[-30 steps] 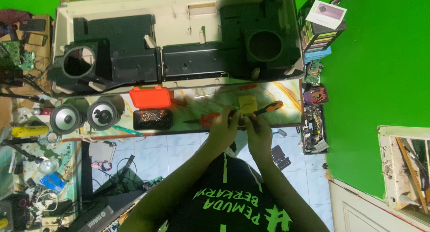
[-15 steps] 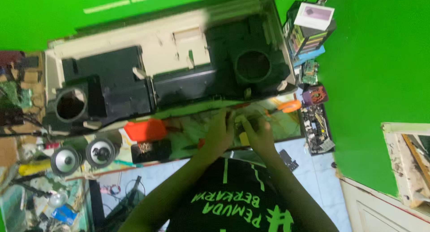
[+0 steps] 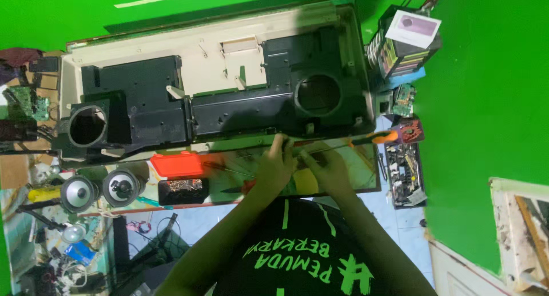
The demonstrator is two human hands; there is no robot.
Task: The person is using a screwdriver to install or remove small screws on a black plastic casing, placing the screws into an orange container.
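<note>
two hands, two speakers, one gutted cabinet
one long cream-and-black plastic cabinet [image 3: 217, 96] with two round openings; two loose round grey speaker cones [image 3: 78, 193]; one flat orange plastic box [image 3: 177, 164]; two bare hands [image 3: 275, 169].

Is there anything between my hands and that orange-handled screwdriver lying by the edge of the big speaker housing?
Nothing visible: the right hand lies beside the screwdriver, the left hand close alongside it.

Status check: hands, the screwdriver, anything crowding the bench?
Left hand and right hand together at the housing's front edge. Orange-handled screwdriver lies by the right hand; grip unclear. Orange box and two speakers sit left, apart.
</note>
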